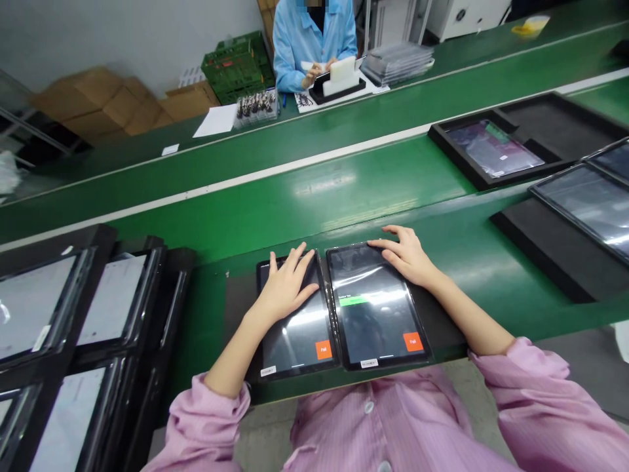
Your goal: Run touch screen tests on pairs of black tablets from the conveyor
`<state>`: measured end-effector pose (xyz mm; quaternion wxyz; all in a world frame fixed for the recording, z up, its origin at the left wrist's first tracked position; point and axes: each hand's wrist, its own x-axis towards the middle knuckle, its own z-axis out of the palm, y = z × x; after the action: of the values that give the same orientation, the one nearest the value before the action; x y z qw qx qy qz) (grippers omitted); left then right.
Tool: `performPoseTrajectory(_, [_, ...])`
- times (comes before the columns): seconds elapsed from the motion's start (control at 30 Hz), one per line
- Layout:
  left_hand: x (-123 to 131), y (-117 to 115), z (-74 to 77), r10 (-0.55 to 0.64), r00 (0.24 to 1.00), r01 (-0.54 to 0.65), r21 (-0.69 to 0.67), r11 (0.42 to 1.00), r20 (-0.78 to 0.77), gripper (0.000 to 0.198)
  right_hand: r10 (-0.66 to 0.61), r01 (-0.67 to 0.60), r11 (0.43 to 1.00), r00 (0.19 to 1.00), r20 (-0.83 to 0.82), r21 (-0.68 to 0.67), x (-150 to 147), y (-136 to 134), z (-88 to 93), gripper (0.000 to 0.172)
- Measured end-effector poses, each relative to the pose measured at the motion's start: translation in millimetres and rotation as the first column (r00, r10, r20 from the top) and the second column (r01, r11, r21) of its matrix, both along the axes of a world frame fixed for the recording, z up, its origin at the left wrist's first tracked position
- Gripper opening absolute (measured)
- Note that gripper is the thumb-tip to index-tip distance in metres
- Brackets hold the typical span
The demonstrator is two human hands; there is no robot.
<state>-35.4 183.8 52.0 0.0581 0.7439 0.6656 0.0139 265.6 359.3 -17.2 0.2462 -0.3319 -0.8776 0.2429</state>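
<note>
Left hand (pixel 285 287) and right hand (pixel 409 257) spread fingers (pixel 304 265) on tablets (pixel 302 331) near bench edge (pixel 295 393); belt (pixel 275 203) lies beyond.

Counted: one left hand (pixel 284 288), one right hand (pixel 411 259), two tablets (pixel 297 335) under them, bearing two orange squares (pixel 323 350), two white labels (pixel 268 371), one green bar (pixel 354 300); one co-worker (pixel 314 39) opposite.

The shirt (pixel 339 426) was pink with what seemed, in the soft focus, to be fine lengthwise stripes, its left sleeve (pixel 204 419) and right sleeve (pixel 533 396) bunched in loose folds above bare forearms (pixel 234 354), round pale buttons (pixel 369 407) down its front, and the left hand (pixel 287 285) and right hand (pixel 409 259) bare.
</note>
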Motion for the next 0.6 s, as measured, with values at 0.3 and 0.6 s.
performPoseTrajectory(0.3, [-9.3,-10.8,4.2,0.032,0.996,-0.043,0.132,0.99,0.083,0.048,-0.001,-0.025,0.993,0.977,-0.213,-0.117,2.0,5.6,1.8,0.075])
performPoseTrajectory(0.6, [-20.4,-11.2,-2.0,0.218,0.97,-0.235,0.171,0.957,0.111,0.051,0.057,-0.067,0.995,0.99,-0.128,-0.073,-0.9,4.8,-1.1,0.071])
